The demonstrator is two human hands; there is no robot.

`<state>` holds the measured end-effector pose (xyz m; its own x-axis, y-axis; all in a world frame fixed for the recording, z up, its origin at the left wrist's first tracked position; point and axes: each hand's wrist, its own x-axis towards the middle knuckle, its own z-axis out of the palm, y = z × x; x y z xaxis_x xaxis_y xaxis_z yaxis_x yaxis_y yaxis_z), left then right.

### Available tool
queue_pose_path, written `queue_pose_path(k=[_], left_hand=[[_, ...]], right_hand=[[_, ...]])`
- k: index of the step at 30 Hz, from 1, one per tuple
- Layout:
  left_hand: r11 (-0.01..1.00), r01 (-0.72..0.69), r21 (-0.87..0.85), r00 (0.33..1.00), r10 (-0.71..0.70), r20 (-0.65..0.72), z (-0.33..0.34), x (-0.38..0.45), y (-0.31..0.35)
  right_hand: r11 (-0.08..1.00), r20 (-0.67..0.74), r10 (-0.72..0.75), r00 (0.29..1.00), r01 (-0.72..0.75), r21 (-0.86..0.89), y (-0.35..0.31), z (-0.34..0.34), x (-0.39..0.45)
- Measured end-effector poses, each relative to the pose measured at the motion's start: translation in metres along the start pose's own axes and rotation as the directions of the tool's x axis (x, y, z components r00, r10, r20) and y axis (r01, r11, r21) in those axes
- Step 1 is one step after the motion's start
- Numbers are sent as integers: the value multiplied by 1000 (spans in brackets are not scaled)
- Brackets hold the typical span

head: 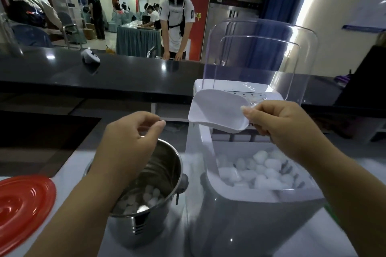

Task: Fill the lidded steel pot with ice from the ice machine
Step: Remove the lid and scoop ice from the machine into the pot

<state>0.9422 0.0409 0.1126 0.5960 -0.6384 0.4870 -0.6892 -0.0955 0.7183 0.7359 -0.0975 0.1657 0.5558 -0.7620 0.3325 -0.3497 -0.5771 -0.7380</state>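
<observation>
Beyond the white table (pixel 69 175) ran a dark counter (pixel 129 73) with a small white device (pixel 90 56) lying on it; past that, several people stood and sat in a lit hall around cloth-covered tables. At the near left of the table lay a red lid (pixel 23 208), flat and well apart from the steel pot (pixel 158 200). The clear ice machine lid (pixel 259 56) stood raised upright behind the ice machine (pixel 246 210), leaving the bin open from above.

The steel pot stood uncovered just left of the ice machine, near its wall. Ice in the pot (pixel 144 198) covered the bottom only, well below the rim. The left forearm crossed over the pot's near rim and hid part of its interior. The machine's bin held a heap of ice cubes (pixel 261 171) against its right and rear sides.

The left hand (pixel 129 142) hovered above the pot, fingers loosely curled, thumb near forefinger, holding nothing visible. The right hand (pixel 279 125) gripped the handle end of a white scoop (pixel 219 112), which was held above the machine's front edge with no ice visible in it.
</observation>
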Motion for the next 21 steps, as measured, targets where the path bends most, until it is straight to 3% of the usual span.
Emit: queue_pose_path(k=[6,12,21], left_hand=[[997,-65,-40,989,70,128,38,-5,33],[991,-75,111,952,38,305,74,-5,40],[993,-28,115,947,-10,321,84,0,38]], right_hand=[[939,-47,-67,997,47,-340,7,-32,-18],[702,16,-112,994,91,-706,12,-44,-23],[455,219,-169,961,273,-847,25,-41,-8]])
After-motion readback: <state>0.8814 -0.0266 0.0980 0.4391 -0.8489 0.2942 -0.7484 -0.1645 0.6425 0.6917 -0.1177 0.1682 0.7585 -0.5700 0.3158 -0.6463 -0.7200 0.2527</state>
